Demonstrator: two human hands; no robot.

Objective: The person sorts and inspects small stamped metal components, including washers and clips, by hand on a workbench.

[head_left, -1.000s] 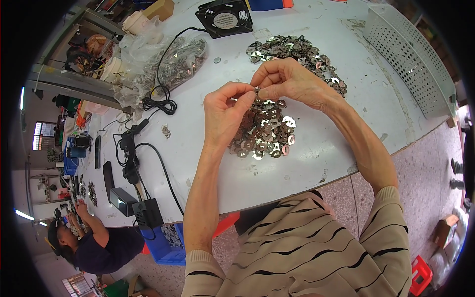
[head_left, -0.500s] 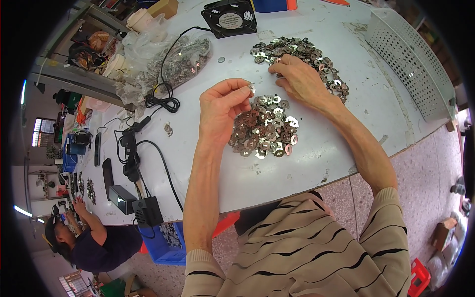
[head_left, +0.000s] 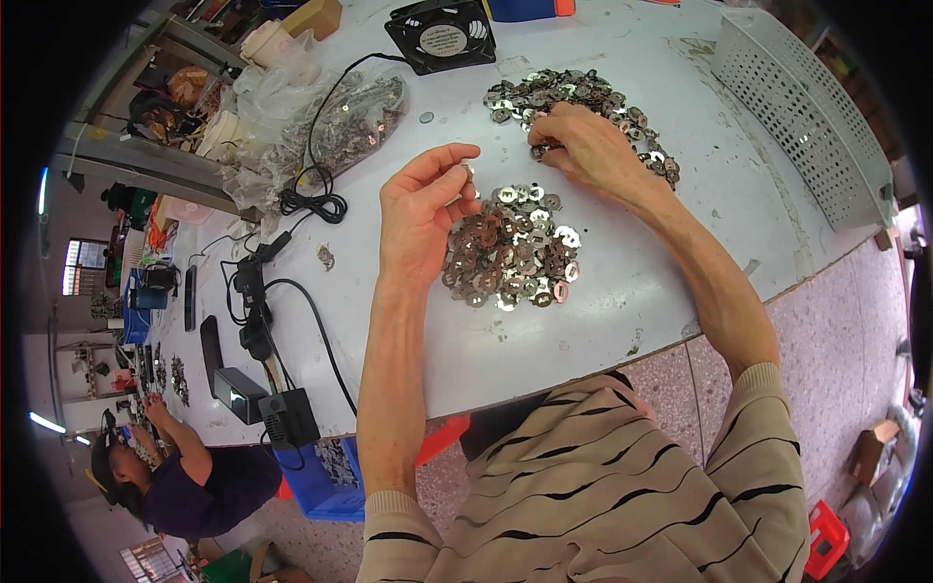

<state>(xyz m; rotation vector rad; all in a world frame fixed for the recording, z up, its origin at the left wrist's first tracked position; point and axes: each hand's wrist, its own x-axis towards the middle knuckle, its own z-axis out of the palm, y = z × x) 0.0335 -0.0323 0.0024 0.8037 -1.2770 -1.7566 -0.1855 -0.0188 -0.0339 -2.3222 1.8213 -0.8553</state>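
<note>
Between the thumb and fingertips of my left hand (head_left: 416, 209) is a small shiny metal disc (head_left: 469, 172), partly hidden by the fingers. This hand is closed, just left of the nearer heap of slotted metal discs (head_left: 520, 255). My right hand (head_left: 591, 154) reaches to the front edge of the farther heap of darker metal discs (head_left: 559, 89). Its thumb and fingers are curled together at the discs; whatever they grip is too small to make out.
A black fan (head_left: 442, 37) stands at the back. Left are a clear plastic bag of small parts (head_left: 364, 117), black cables (head_left: 316, 202) and a power adapter (head_left: 290, 416). A white perforated basket (head_left: 807, 126) borders the right. Another person (head_left: 204, 481) works at far left.
My left hand has drawn slightly left with its disc, away from the right hand. My right hand stays at the farther heap, its fingers shifting a little. The whole view has moved slightly.
</note>
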